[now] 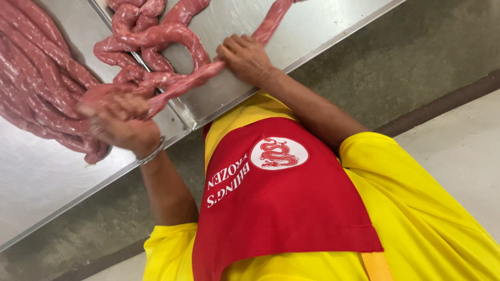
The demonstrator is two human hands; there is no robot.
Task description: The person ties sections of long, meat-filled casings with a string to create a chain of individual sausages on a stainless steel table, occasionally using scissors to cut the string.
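Note:
A long rope of raw pink sausage [166, 35] lies looped on a stainless steel table [312, 26]. My left hand [121, 124], blurred and with a metal bracelet at the wrist, is closed around a stretch of that rope near the table's front edge. My right hand [245, 57] pinches the same rope further along. The piece between my hands [187, 80] runs taut and straight. From my right hand the sausage carries on up and out of the top of the view.
A thick pile of sausage coils [36, 78] covers the left of a second steel tabletop [41, 177]. A seam [179, 112] separates the two surfaces. Below are my yellow shirt and red apron [281, 208], over a grey concrete floor [416, 57].

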